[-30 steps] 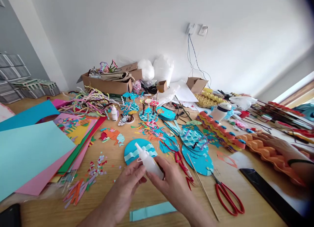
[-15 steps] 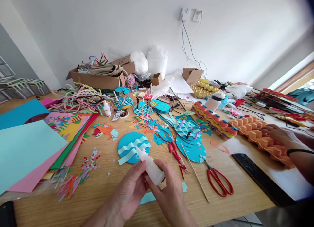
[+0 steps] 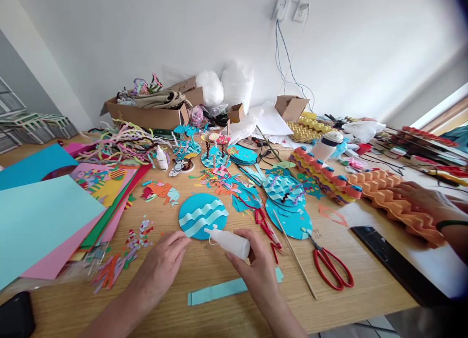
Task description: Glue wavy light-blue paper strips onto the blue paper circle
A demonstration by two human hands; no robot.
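Note:
A white squeeze bottle of glue [image 3: 230,244] lies tilted in my right hand [image 3: 258,262], with its nozzle pointing left over the blue paper disc [image 3: 190,202]. Two light-blue wavy paper strips cross that disc. My left hand [image 3: 166,260] is at the disc's lower left edge, its fingertips pinched on the end of the lower wavy strip [image 3: 204,222]. The fingers hide that end. On the table below the bottle lies a straight light-blue paper strip [image 3: 215,294], partly behind my right hand.
Red-handled scissors [image 3: 332,270], a wooden stick [image 3: 294,253] and a black phone-like slab [image 3: 395,262] lie on the right. Coloured paper sheets [image 3: 40,221] are stacked on the left, near paper scraps [image 3: 106,274]. Another person's hand [image 3: 424,201] touches an orange egg carton [image 3: 395,206].
My left hand has left the glue bottle and moved left to the wavy strip's end. The bottle has tipped flatter in my right hand, which has moved slightly right.

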